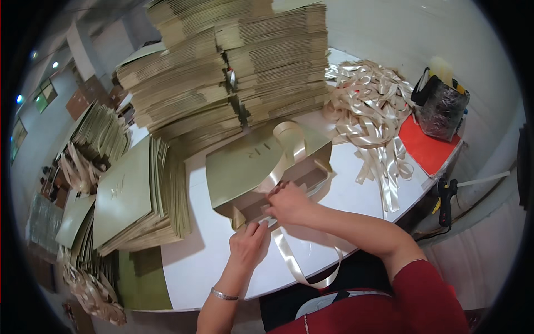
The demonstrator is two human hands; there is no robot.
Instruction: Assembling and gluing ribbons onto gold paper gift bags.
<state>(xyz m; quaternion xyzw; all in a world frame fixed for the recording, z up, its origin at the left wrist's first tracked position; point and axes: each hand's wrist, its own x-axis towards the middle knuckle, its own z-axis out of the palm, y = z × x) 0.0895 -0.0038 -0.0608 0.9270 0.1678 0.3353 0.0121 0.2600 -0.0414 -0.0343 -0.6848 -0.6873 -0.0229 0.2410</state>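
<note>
A flat olive-gold paper bag [239,170] lies on the white table, its mouth held partly open toward me. A cream satin ribbon [293,146] loops over its upper face and runs down to my right hand [290,205]. The fingers of that hand are pinched together at the mouth, closed on the ribbon; their tips are partly hidden. My left hand [248,243] is closed on the bag's near rim, thumb and fingers together. Below the mouth, another length of cream ribbon [289,257] hangs in a loop over the table's front edge.
Tall stacks of flat bags [278,61] rise behind. More bags [130,189] lean at the left. A heap of cream ribbons [370,103] spreads at the right, beside a red sheet [428,147] and a plastic-wrapped container [443,108]. A glue gun [445,201] sits by the right edge.
</note>
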